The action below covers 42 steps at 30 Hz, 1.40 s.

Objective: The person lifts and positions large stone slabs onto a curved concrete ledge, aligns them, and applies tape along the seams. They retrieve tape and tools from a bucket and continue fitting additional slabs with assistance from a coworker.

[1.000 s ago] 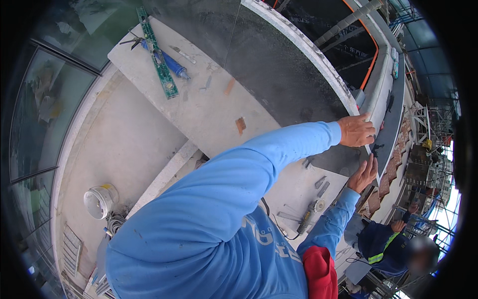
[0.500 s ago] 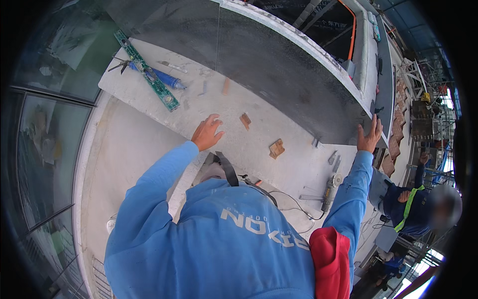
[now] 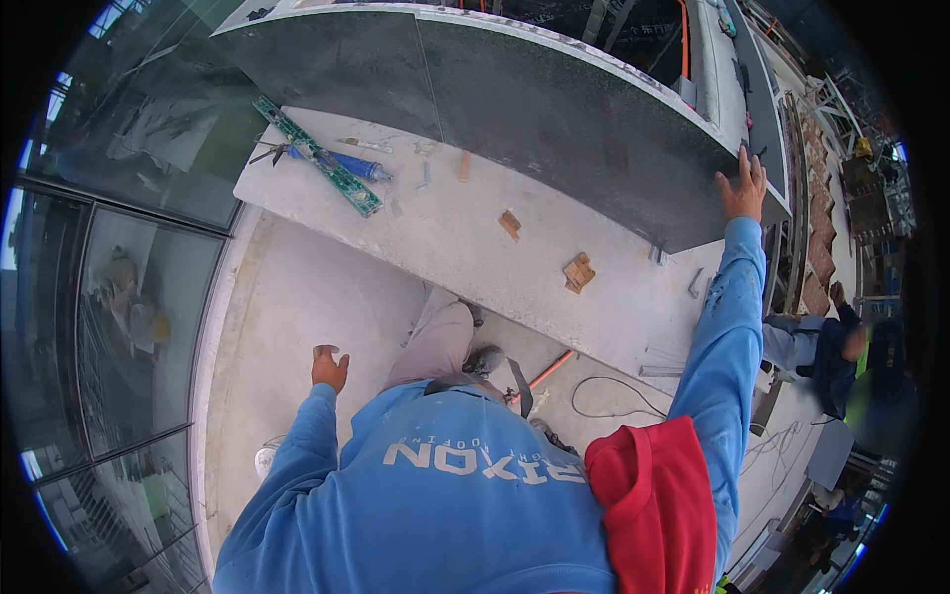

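Note:
My left hand (image 3: 330, 365) hangs out over the pale floor (image 3: 287, 297) at lower left, fingers apart and holding nothing. My right hand (image 3: 742, 190) reaches to the right end of a long dark grey panel (image 3: 554, 114), its spread fingers on or beside the white top edge. Below the panel, a white ledge (image 3: 396, 213) bears a green level (image 3: 336, 181) lying across a blue caulking gun (image 3: 364, 167), plus small wood scraps (image 3: 579, 272). Metal pieces (image 3: 698, 282) lie at the ledge's right, partly behind my right sleeve.
A glass wall (image 3: 143, 317) runs along the left. An orange tube (image 3: 549, 371) and black cable (image 3: 618, 381) are on the floor by my feet. At right, a person in dark clothing (image 3: 831, 356) is beside scaffolding (image 3: 871, 218); a white bucket (image 3: 267, 457) is half hidden.
My left hand has left the panel's edge and swung down-left over the floor. My right hand remains at the panel's end, fingers more spread. The view has shifted, showing my legs.

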Available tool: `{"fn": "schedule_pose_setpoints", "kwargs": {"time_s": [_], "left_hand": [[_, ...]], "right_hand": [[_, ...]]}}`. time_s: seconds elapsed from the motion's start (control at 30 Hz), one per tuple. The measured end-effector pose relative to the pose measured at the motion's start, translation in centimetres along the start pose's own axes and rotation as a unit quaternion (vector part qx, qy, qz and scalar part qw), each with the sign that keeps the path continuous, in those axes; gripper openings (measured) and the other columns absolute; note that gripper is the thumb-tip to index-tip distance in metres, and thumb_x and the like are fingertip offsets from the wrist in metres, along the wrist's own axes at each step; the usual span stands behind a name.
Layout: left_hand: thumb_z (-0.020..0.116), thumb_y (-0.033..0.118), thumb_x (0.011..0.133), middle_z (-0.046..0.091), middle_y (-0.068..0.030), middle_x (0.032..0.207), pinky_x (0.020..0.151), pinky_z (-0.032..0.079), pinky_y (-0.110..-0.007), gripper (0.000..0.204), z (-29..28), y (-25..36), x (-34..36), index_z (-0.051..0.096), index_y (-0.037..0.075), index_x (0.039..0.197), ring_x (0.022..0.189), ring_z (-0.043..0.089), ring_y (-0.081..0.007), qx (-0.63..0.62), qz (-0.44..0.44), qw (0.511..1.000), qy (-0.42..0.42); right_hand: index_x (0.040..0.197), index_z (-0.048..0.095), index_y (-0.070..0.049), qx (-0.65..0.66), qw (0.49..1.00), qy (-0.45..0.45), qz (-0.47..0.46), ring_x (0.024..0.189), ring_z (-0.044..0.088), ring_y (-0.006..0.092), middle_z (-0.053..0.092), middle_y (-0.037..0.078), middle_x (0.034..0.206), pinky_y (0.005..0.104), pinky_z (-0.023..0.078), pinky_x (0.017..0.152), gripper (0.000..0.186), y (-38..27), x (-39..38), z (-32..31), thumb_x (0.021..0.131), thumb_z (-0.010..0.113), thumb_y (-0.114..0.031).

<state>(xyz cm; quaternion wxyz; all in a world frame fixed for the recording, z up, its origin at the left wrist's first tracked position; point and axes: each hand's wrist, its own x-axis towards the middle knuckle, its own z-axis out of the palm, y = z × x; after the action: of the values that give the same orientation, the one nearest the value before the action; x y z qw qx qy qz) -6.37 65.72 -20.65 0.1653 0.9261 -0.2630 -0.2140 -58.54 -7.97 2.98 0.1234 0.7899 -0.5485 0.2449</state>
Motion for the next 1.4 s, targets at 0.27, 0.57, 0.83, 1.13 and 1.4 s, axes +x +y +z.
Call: {"fn": "schedule_pose_setpoints", "kwargs": {"time_s": [0.27, 0.57, 0.83, 1.13, 1.4], "left_hand": [[0.078, 0.025, 0.088, 0.071, -0.0198, 0.105, 0.083, 0.058, -0.041, 0.033, -0.6, -0.2, -3.1, 0.067, 0.000, 0.107, 0.089, 0.072, -0.0315, -0.077, 0.003, 0.997, 0.001], [0.075, 0.019, 0.092, 0.072, -0.0181, 0.105, 0.082, 0.057, -0.041, 0.026, -9.5, 4.9, 5.3, 0.069, -0.001, 0.106, 0.092, 0.071, -0.0311, -0.103, 0.115, 0.983, 0.099], [0.070, 0.019, 0.095, 0.064, -0.0085, 0.114, 0.094, 0.045, -0.043, 0.016, -26.2, 33.2, 29.5, 0.068, 0.007, 0.106, 0.111, 0.060, -0.0311, 0.069, 0.536, 0.825, 0.163], [0.068, 0.048, 0.093, 0.071, -0.0223, 0.110, 0.090, 0.052, -0.053, 0.047, -26.9, 54.0, 50.2, 0.069, 0.005, 0.111, 0.107, 0.068, -0.0414, 0.235, 0.684, 0.690, 0.016], [0.076, 0.044, 0.086, 0.071, -0.0257, 0.109, 0.093, 0.051, -0.053, 0.047, -24.4, 55.2, 52.7, 0.068, 0.003, 0.107, 0.108, 0.066, -0.0446, 0.241, 0.708, 0.660, -0.068]], "right_hand": [[0.160, 0.033, -0.042, -0.020, 0.998, -0.029, 0.055, 0.157, 0.021, 0.0332, 0.029, 0.008, 0.169, 0.0462, 0.033, 0.124, 0.082, -3.0, 0.3, 0.2, 0.090, 0.075, -0.037], [0.162, 0.028, -0.039, -0.094, 0.988, -0.064, 0.105, 0.158, 0.021, 0.0311, 0.025, 0.008, 0.171, 0.0600, 0.029, 0.121, 0.084, -5.7, 0.0, -1.1, 0.091, 0.073, -0.040], [0.165, 0.022, -0.029, -0.137, 0.982, -0.105, 0.079, 0.159, 0.017, 0.0320, 0.018, 0.008, 0.173, 0.0648, 0.024, 0.122, 0.090, -22.5, 1.2, 1.0, 0.092, 0.072, -0.047], [0.165, 0.021, -0.015, -0.163, 0.972, -0.111, 0.127, 0.159, 0.017, 0.0322, 0.021, 0.010, 0.172, 0.0578, 0.030, 0.123, 0.092, -30.9, 4.2, 4.8, 0.094, 0.071, -0.045], [0.165, 0.022, -0.011, -0.182, 0.968, -0.124, 0.120, 0.158, 0.013, 0.0387, 0.021, 0.017, 0.170, 0.0444, 0.022, 0.129, 0.099, -26.0, 4.0, 7.5, 0.092, 0.070, -0.058]]}}
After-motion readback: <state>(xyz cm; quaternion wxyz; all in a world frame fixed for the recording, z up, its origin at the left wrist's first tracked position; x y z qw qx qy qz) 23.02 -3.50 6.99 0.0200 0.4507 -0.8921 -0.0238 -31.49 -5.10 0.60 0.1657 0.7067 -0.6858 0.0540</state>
